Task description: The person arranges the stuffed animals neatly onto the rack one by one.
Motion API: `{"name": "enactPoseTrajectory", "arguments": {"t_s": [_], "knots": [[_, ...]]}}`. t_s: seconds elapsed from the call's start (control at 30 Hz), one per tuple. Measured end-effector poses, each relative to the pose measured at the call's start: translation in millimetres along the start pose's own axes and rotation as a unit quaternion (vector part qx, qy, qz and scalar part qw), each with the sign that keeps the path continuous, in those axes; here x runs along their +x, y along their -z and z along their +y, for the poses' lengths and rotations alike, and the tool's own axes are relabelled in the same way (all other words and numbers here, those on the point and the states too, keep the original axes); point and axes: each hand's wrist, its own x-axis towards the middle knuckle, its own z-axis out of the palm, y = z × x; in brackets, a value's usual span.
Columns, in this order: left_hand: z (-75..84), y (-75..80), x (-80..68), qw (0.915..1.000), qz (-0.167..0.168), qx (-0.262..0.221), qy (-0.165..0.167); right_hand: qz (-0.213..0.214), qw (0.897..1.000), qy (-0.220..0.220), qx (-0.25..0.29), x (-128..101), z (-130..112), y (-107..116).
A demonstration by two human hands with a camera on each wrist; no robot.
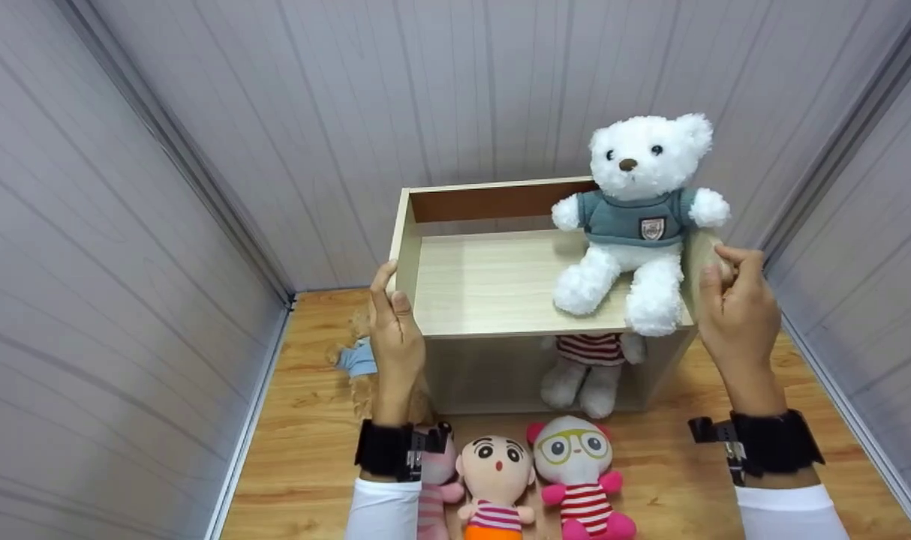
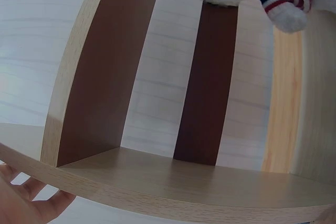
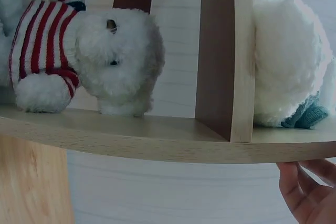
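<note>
A pale wooden shelf unit [image 1: 485,281] stands on the floor between my hands. My left hand [image 1: 399,337] touches the outer face of its left side panel; in the left wrist view, fingers [image 2: 55,205] lie against that panel. My right hand [image 1: 742,322] touches the right side panel from outside, fingertips on it in the right wrist view. A white teddy bear [image 1: 635,217] in a teal sweater sits on the top board at the right. Below it, in the lower compartment, sits another white bear [image 3: 118,61] in a red-and-white striped sweater, its head hidden from the head view.
On the wood floor in front lie a pink striped plush [image 1: 439,491], a cartoon boy doll [image 1: 495,476] and a panda-like plush with yellow glasses [image 1: 579,480]. A brown bear in blue [image 1: 359,358] lies left of the shelf, partly hidden. Grey panel walls [image 1: 335,135] surround the floor.
</note>
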Motion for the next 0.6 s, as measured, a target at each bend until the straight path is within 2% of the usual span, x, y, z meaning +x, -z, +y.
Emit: {"name": "enactPoseTrajectory", "arguments": {"t_s": [0.2, 0.4, 0.6], "knots": [[-0.4, 0.2, -0.6, 1.0000, -0.002, -0.003, 0.001, 0.008, 0.999, 0.010, -0.046, 0.6, 3.0, -7.2], [-0.6, 0.4, -0.3, 1.0000, 0.001, -0.005, -0.004, 0.015, 0.994, 0.056, -0.097, 0.1, 3.3, -11.4], [-0.5, 0.3, 0.5, 0.9999, 0.002, -0.004, -0.010, 0.026, 0.992, 0.063, -0.109, -0.2, 5.2, -14.2]]}}
